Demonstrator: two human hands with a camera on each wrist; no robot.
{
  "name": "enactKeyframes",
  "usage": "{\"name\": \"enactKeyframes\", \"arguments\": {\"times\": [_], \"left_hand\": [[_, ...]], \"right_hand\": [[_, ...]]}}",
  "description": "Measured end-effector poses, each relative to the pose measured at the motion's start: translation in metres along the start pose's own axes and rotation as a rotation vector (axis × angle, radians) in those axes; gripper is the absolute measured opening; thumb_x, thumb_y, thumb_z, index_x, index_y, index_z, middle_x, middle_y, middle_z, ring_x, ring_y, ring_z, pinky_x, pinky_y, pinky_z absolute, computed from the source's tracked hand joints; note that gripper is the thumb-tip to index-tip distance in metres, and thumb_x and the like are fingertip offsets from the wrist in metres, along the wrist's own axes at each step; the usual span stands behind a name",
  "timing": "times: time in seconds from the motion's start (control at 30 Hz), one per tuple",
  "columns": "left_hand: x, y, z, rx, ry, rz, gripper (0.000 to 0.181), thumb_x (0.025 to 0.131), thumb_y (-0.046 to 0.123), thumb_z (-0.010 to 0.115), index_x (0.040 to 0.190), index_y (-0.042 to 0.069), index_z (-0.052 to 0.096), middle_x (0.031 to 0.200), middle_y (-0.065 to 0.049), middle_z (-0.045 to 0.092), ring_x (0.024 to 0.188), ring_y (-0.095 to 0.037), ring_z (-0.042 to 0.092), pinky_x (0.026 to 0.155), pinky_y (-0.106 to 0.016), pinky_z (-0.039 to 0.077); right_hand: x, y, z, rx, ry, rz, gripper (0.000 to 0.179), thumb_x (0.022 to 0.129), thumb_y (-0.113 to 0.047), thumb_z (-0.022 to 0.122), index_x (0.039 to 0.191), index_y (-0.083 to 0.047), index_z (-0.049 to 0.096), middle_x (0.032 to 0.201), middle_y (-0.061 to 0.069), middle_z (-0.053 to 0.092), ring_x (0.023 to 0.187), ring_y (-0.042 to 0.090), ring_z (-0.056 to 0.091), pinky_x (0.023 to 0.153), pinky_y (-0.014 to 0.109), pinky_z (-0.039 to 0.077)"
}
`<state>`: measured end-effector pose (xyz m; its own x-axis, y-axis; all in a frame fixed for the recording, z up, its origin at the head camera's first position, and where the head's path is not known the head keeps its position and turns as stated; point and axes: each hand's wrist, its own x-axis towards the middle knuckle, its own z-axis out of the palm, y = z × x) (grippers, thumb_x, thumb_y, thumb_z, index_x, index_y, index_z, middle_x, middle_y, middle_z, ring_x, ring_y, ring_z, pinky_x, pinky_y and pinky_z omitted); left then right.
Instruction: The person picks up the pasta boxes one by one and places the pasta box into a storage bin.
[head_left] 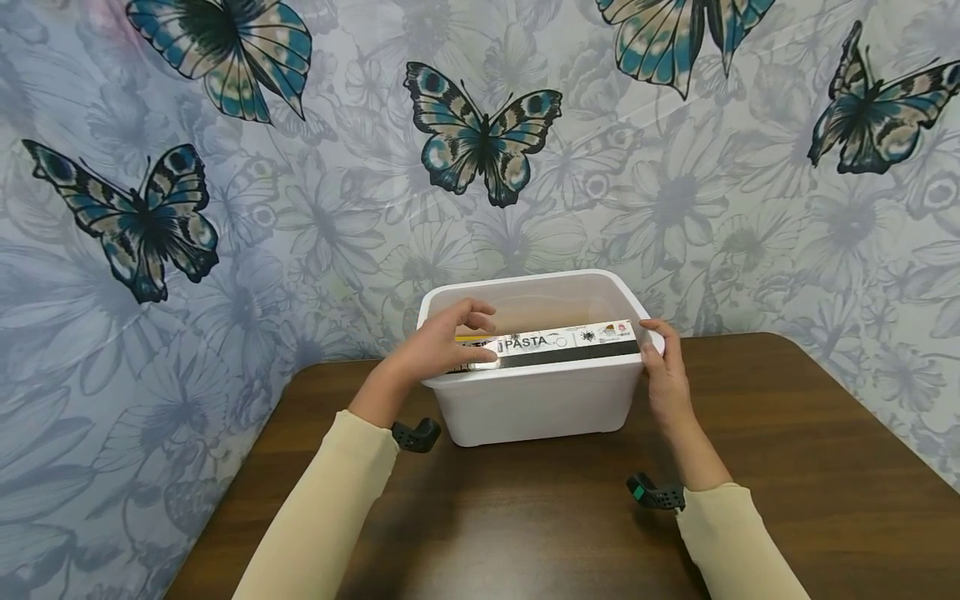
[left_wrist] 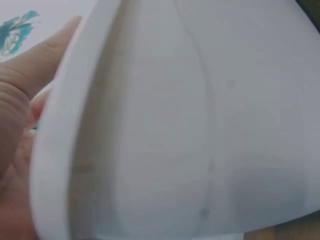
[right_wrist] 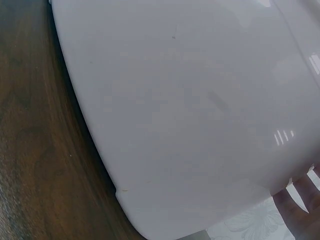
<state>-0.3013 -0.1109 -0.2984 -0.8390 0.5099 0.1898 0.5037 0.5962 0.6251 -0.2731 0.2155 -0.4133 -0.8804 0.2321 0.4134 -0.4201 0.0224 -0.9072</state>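
Observation:
A white plastic tub [head_left: 536, 404] stands on the table, and its outer wall fills much of both wrist views. Across its front part lies a long white-and-black box printed PASTA [head_left: 566, 337], just inside the near rim. Over the left end of that box is my left hand [head_left: 442, 337], thumb and fingers spread apart with a gap between them; whether it touches the box I cannot tell. My right hand [head_left: 667, 371] grips the tub's right rim, some fingertips over the edge. A thin yellow edge [head_left: 470, 337] shows beside the left hand; the rest of the tub's contents is hidden.
The brown wooden table [head_left: 525, 517] reaches out to both sides and in front of the tub. Close behind it hangs a pale floral backdrop printed with butterflies [head_left: 483, 137]. A dark band [head_left: 416, 435] is on the left wrist, and another band [head_left: 656, 493] on the right.

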Motion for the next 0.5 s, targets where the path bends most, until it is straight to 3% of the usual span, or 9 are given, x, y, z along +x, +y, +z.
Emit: {"name": "enactKeyframes", "arguments": {"times": [0.07, 0.2, 0.33, 0.5], "left_hand": [[-0.002, -0.003, 0.002, -0.048, 0.02, -0.01, 0.06, 0.088, 0.028, 0.077, 0.14, 0.019, 0.049, 0.132, -0.008, 0.064, 0.133, -0.027, 0.051, 0.111, -0.052, 0.039], [-0.012, -0.008, 0.005, -0.106, 0.124, -0.051, 0.051, 0.091, 0.033, 0.073, 0.137, 0.025, 0.052, 0.134, 0.001, 0.061, 0.131, -0.023, 0.051, 0.107, -0.053, 0.042], [-0.026, -0.012, 0.007, -0.175, 0.225, -0.087, 0.041, 0.094, 0.033, 0.069, 0.132, 0.025, 0.056, 0.133, 0.003, 0.059, 0.131, -0.025, 0.049, 0.106, -0.056, 0.041], [-0.045, -0.022, 0.014, -0.205, 0.367, -0.134, 0.04, 0.096, 0.035, 0.065, 0.133, 0.023, 0.058, 0.139, 0.0, 0.056, 0.139, -0.025, 0.043, 0.115, -0.059, 0.031]], "right_hand": [[0.0, 0.001, 0.001, 0.007, -0.013, -0.007, 0.043, 0.103, -0.02, 0.038, 0.144, -0.007, 0.035, 0.14, -0.006, 0.036, 0.119, 0.01, 0.041, 0.09, 0.021, 0.039], [-0.002, 0.001, 0.002, -0.002, -0.03, 0.0, 0.043, 0.104, -0.019, 0.037, 0.145, -0.006, 0.033, 0.141, -0.007, 0.036, 0.122, 0.011, 0.039, 0.092, 0.022, 0.038], [-0.002, 0.0, 0.003, -0.021, -0.044, 0.015, 0.044, 0.104, -0.021, 0.036, 0.146, -0.008, 0.032, 0.146, -0.004, 0.034, 0.127, 0.012, 0.036, 0.096, 0.026, 0.034], [0.0, -0.002, 0.004, -0.024, -0.071, -0.002, 0.043, 0.105, -0.019, 0.037, 0.145, -0.005, 0.031, 0.146, -0.001, 0.034, 0.125, 0.013, 0.037, 0.095, 0.022, 0.036]]}}
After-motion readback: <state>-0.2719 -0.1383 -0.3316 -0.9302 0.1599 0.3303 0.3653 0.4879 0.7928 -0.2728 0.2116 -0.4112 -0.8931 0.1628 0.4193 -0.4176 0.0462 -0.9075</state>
